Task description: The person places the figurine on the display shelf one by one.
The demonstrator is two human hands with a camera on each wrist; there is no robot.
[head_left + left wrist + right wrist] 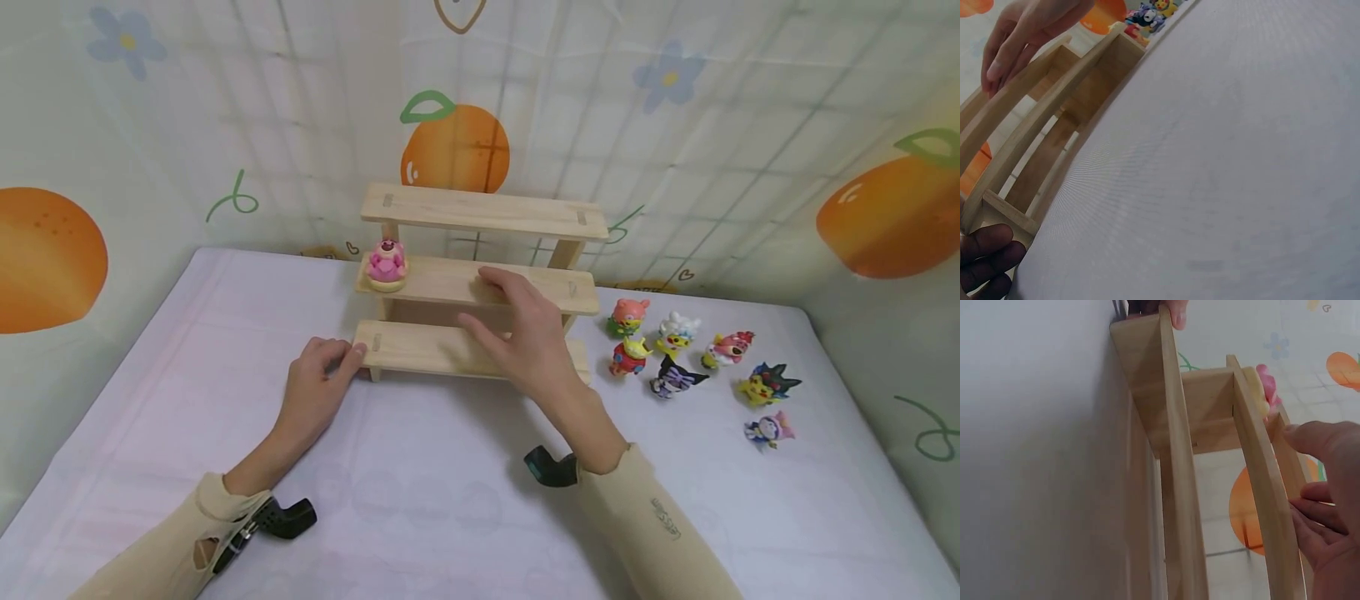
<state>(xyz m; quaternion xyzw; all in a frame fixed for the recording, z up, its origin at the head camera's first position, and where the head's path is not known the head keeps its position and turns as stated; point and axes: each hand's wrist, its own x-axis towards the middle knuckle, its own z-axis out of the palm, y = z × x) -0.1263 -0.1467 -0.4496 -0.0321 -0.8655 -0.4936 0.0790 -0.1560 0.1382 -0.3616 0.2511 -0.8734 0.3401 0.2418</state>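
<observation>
A three-tier wooden display stand (450, 347) stands on the table. On the left end of its middle tier sits a pink bear figurine (387, 265), seen partly from below in the right wrist view (1267, 387). My left hand (318, 379) holds the left end of the bottom tier, thumb at the edge and fingers by the side support. Over the middle and bottom tiers, my right hand (528, 337) is spread with thumb and fingers apart and nothing between them. Its fingers are close over the middle board in the right wrist view.
Right of the stand are several small figurines, among them a pink-hooded one (628, 317), a black-and-purple one (675, 379) and one with a pink hat (769, 428). A white cloth covers the table (420, 500). A curtain printed with oranges (457, 150) hangs behind the stand.
</observation>
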